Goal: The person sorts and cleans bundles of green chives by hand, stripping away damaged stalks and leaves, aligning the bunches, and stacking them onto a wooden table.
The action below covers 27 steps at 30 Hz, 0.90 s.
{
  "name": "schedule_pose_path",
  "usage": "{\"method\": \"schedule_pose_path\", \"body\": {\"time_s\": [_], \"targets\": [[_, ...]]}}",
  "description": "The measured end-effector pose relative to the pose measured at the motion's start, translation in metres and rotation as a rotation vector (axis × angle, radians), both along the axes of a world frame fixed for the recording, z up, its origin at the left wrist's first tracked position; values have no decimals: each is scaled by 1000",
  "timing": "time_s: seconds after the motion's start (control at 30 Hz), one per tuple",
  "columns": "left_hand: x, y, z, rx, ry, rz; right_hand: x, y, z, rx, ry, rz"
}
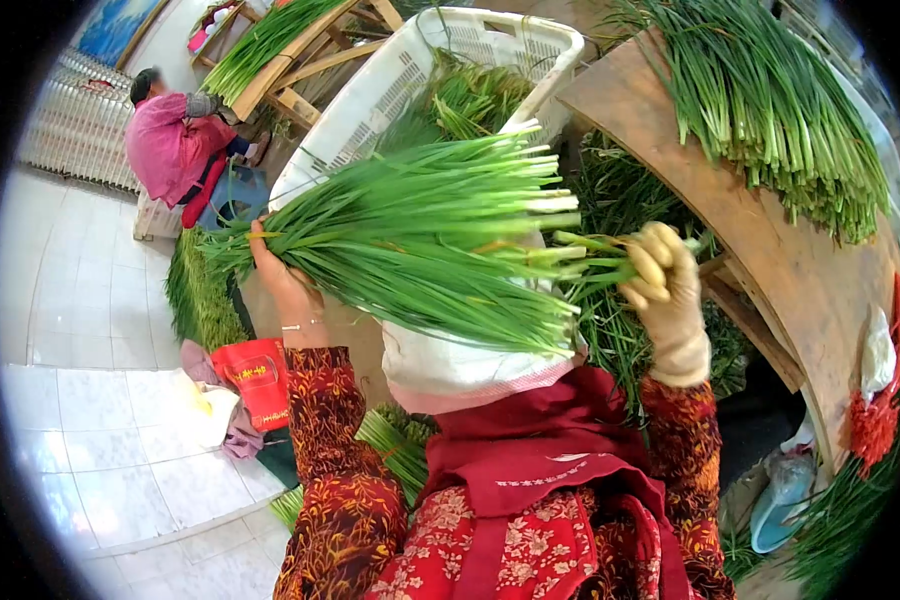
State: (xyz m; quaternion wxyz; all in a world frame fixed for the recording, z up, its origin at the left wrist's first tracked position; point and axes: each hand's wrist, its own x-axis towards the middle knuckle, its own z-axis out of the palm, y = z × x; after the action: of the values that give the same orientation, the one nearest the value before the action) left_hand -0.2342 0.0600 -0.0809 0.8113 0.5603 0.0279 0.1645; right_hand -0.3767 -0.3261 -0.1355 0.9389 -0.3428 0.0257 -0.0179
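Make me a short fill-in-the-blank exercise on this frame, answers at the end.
1. Of the two hands, only the ____ one wears a glove.
2. The long leaves in the left hand are ____.
3. The big slotted crate is ____.
4. The co-worker's top is ____.

Missing words: right; green; white; pink.

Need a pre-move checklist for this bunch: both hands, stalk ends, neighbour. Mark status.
1. Left hand closed on the bunch at its leafy end: ok.
2. Thick ends of the bunch even: not ok, staggered.
3. Right hand holding a few stalks beside those ends: ok.
4. Those stalks free of the bunch: cannot tell, ends overlap and blur.
5. Both hands gloved: not ok, left bare.
6. Co-worker apart from both hands: ok.
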Motion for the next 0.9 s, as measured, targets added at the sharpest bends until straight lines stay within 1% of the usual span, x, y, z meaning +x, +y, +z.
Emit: {"method": "schedule_pose_path", "body": {"time_s": [0.07, 0.13, 0.17, 0.2, 0.23, 0.27, 0.33, 0.37, 0.4, 0.43, 0.47, 0.5, 0.53, 0.6, 0.63, 0.67, 0.73, 0.77, 0.8, 0.83, 0.87, 0.9], "targets": [[0, 2, 1, 6, 6, 41, -24, -14, -22, -117, -100, 55], [3, 23, -10, -39, 72, 81, -46, -41, -60, -500, 215, 124], [-1, 24, -13, -38, 75, 84, -56, -55, -97, -890, 544, 307], [-7, 22, -16, -12, 85, 130, -57, -53, -101, -1273, 880, 490], [-9, 21, -18, 11, 87, 172, -58, -55, -101, -1273, 880, 481], [-11, 23, -20, 10, 80, 169, -57, -56, -99, -1437, 884, 572], [-21, 31, -28, 59, 152, 175, -48, -42, -66, -1763, 875, 782], [-22, 30, -32, 76, 82, 176, -44, -37, -57, -1694, 691, 569], [-22, 24, -30, 75, 76, 167, -36, -33, -47, -1612, 511, 350], [-25, 19, -27, 120, 70, 189, -25, -24, -33, -1428, 407, 254], [-23, 18, -22, 51, 84, 172, -12, -14, -20, -1241, 300, 161], [-21, 17, -17, -19, 97, 158, 3, -2, -9, -1010, 318, 215], [-21, 10, -8, -13, 89, 151, 17, 7, -1, -776, 332, 266], [-25, -10, 11, 5, 16, 186, 45, 18, -14, -687, 259, 505], [-22, -13, 21, 41, -55, 148, 54, 25, -23, -678, 220, 558], [-20, -19, 31, 44, -66, 145, 55, 41, -31, -392, 29, 405], [-24, -46, 68, 94, -130, 116, 49, 41, -24, -344, 44, 364], [-24, -60, 88, 66, -143, 104, 46, 38, -16, -342, 58, 354], [-18, -63, 101, 68, -154, 100, 37, 28, 3, -388, 82, 360], [-9, -62, 113, 63, -190, 27, 26, 23, 16, -311, 89, 296], [1, -65, 122, 62, -227, -47, 21, 10, 8, -182, 37, 284], [11, -64, 134, 66, -239, -55, 12, -3, 5, -118, -40, 231]]}}
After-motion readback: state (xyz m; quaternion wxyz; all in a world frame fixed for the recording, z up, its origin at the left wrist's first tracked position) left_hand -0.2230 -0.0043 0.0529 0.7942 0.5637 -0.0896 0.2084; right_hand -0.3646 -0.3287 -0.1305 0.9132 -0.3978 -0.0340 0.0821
